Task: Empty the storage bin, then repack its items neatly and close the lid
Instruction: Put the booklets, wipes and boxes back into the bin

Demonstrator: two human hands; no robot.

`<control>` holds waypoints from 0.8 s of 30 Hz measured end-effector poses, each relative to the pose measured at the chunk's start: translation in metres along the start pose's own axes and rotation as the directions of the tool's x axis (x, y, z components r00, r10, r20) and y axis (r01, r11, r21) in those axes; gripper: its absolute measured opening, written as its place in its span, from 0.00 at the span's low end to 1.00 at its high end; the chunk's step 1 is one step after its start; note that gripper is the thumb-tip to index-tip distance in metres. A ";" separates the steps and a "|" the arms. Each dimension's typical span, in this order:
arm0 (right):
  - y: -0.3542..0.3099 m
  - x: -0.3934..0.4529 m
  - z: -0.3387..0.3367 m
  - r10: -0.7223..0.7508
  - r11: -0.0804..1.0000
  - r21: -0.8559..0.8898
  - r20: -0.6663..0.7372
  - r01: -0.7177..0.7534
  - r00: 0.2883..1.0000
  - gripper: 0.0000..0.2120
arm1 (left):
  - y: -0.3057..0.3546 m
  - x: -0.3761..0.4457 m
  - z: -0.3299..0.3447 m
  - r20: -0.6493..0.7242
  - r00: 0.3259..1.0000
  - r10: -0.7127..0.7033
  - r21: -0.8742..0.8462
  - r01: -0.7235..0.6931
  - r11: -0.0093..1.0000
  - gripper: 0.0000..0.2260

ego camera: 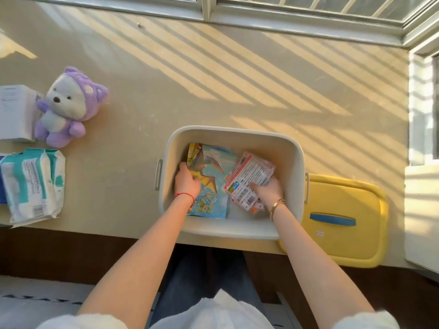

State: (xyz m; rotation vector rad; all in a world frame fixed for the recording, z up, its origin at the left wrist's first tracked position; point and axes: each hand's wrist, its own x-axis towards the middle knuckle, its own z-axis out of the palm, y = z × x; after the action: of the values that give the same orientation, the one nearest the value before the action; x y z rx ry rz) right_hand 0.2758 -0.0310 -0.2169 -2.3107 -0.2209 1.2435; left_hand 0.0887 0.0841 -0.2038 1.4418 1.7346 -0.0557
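The white storage bin (237,132) stands open at the table's front edge. Inside it my left hand (186,181) grips the left edge of a dinosaur picture book (213,169) that lies flat on the bottom. My right hand (268,189) holds a pink clear packet (247,179) with a printed label and barcode, tilted against the bin's right side. The yellow lid (344,222) with a blue handle lies on the table to the right of the bin.
At the left stand a purple and white plush bear (66,108), a white box (16,112) and a teal and white pack of wipes (33,186). A window frame (237,10) runs along the back. The yellow lid overhangs the table's front edge.
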 end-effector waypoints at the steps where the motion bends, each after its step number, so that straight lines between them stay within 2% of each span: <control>1: 0.002 -0.001 -0.001 -0.017 0.999 -0.048 -0.021 0.016 1.000 0.21 | -0.001 0.000 0.000 -0.010 1.000 0.011 0.006 -0.011 1.000 0.17; 4: 0.001 -0.005 -0.002 -0.044 0.979 -0.201 -0.082 0.026 0.996 0.25 | -0.002 -0.005 -0.004 -0.007 0.998 0.060 0.055 -0.059 0.997 0.23; 7: -0.005 -0.017 -0.002 -0.096 0.921 -0.387 -0.126 0.040 0.987 0.32 | 0.000 -0.019 -0.012 -0.013 0.990 0.140 0.175 -0.135 0.975 0.31; 10: -0.012 -0.042 -0.008 -0.195 0.884 -0.459 -0.194 0.087 0.962 0.35 | 0.006 -0.044 -0.029 -0.046 0.965 0.258 0.265 -0.237 0.935 0.30; 12: -0.017 -0.064 -0.017 -0.266 0.872 -0.473 -0.239 0.127 0.934 0.37 | 0.009 -0.063 -0.045 -0.056 0.941 0.335 0.267 -0.309 0.913 0.27; 14: -0.023 -0.087 -0.029 -0.404 0.815 -0.537 -0.257 0.218 0.878 0.33 | 0.009 -0.084 -0.064 -0.071 0.915 0.396 0.238 -0.370 0.898 0.23; 17: -0.031 -0.118 -0.048 -0.609 0.709 -0.564 -0.186 0.424 0.771 0.21 | 0.004 -0.114 -0.092 -0.111 0.865 0.489 0.251 -0.451 0.856 0.19; 20: -0.041 -0.152 -0.068 -0.732 0.600 -0.557 -0.091 0.574 0.676 0.18 | -0.008 -0.148 -0.122 -0.154 0.807 0.570 0.297 -0.513 0.806 0.17; 24: -0.051 -0.188 -0.084 -0.821 0.473 -0.581 -0.019 0.662 0.570 0.17 | -0.033 -0.189 -0.155 -0.226 0.761 0.607 0.325 -0.529 0.784 0.16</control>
State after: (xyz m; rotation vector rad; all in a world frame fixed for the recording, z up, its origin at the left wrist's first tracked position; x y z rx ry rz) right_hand 0.2420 -0.0861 -0.0151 -2.2857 -1.4695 0.3560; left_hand -0.0331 0.0071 -0.0037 2.2229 1.4816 0.3282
